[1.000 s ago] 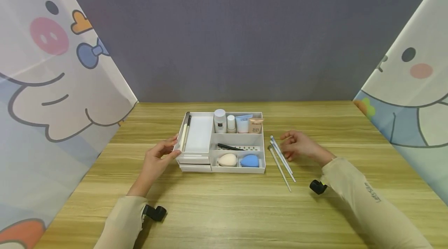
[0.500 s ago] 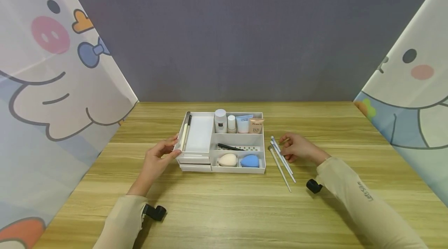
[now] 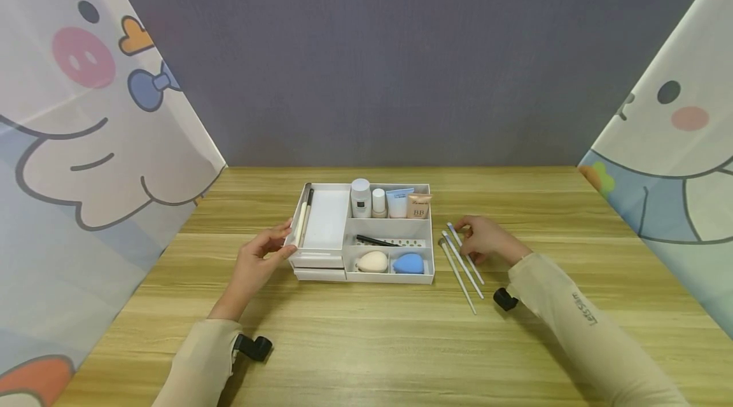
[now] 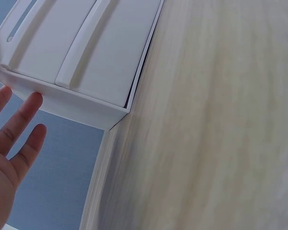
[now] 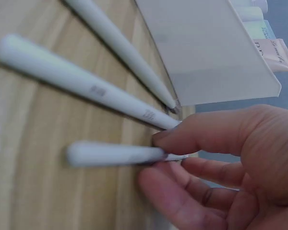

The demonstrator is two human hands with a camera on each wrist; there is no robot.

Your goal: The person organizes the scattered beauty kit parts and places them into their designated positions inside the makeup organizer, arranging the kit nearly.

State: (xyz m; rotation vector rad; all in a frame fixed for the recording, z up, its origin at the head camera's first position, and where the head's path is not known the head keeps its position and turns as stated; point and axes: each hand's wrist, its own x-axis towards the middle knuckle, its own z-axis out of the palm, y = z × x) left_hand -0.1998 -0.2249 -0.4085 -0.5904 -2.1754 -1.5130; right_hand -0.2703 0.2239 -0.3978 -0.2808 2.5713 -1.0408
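A white makeup organizer [image 3: 321, 261] stands on the table. My left hand [image 3: 258, 261] rests at its front left corner, thumb by the front edge. In the left wrist view the fingers [image 4: 19, 124] are fairly straight against its side wall. Right of the organizer my right hand [image 3: 489, 241] pinches a thin white-handled makeup brush [image 5: 110, 154] between thumb and index finger. A second white brush [image 5: 81, 84] lies just beside the thumb. The third, greyish brush [image 3: 460, 280] lies nearest the organizer. The held brush's head shows past the fingers in the head view.
The organizer holds two brushes [image 3: 302, 222], white bottles [image 3: 361, 200], two tubes [image 3: 418, 206], a black pen-like stick [image 3: 375, 240], a cream sponge [image 3: 373, 261] and a blue sponge [image 3: 409, 263]. Drawers [image 4: 101, 52] face the front. A grey panel [image 3: 401, 63] stands behind.
My right hand has closed on the rightmost brush and shifted it slightly right, apart from the second one. The left hand and organizer have stayed put.
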